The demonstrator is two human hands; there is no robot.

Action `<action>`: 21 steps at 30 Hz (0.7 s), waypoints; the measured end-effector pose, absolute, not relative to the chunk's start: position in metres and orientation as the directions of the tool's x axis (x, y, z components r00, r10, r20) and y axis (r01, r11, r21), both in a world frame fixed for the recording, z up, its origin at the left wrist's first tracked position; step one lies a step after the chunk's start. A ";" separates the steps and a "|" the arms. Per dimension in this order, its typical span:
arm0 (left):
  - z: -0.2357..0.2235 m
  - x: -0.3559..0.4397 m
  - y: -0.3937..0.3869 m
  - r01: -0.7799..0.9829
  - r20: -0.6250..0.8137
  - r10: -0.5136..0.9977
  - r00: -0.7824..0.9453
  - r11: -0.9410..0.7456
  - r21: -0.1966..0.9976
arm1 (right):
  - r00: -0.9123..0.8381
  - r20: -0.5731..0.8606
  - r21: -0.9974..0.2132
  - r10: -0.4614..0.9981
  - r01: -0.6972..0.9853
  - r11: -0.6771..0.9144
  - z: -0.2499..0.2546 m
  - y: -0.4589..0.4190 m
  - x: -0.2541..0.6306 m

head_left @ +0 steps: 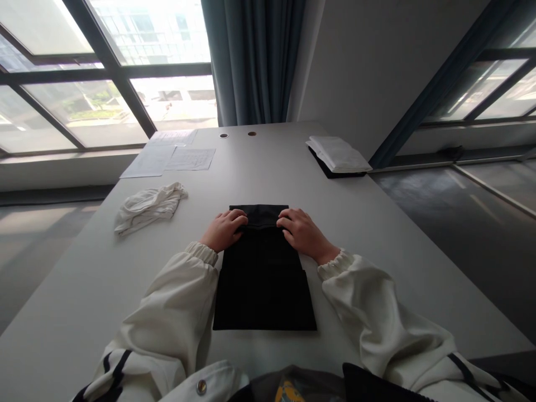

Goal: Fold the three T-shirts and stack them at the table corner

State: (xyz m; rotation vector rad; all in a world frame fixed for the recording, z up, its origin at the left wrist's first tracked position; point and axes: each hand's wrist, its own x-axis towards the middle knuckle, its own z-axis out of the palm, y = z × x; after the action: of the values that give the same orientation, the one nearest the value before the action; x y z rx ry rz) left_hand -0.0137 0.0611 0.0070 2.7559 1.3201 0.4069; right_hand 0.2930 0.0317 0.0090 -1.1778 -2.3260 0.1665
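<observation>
A folded black cloth [263,279] lies flat on the white table before me, its near part slightly wider than its far part. Whether it is a garment, I cannot tell. My left hand [226,229] grips the far left edge, fingers curled over a turned-up flap. On the far right edge, my right hand [302,231] holds the same flap in a mirrored way. The flap makes a raised ridge between the two hands. Fingertips of both hands are partly hidden in the fabric.
A crumpled white cloth [151,207] lies to the left. Printed paper sheets [190,158] are at the far left of the table [259,173]. At the far right, a folded white cloth [338,153] rests on a flat black thing [335,172]. Windows and blue curtains [253,61] stand behind.
</observation>
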 end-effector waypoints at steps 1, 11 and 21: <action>0.006 -0.014 0.061 0.748 0.196 0.765 0.614 -0.643 0.166 | -0.530 0.375 -0.308 0.761 0.703 0.641 0.007 0.032 0.291; 0.000 0.000 0.079 0.669 0.194 0.693 0.695 -0.721 0.181 | -0.540 0.416 -0.222 0.731 0.719 0.658 -0.008 0.050 0.278; -0.004 0.001 0.079 0.758 0.221 0.769 0.600 -0.635 0.153 | -0.530 0.401 -0.189 0.747 0.750 0.633 -0.012 0.055 0.269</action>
State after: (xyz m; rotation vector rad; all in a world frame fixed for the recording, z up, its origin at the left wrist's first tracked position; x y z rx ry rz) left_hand 0.0013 0.0787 -0.0039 2.7712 1.3230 0.4141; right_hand 0.2694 0.0550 -0.0122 -1.1793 -2.4089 -0.0095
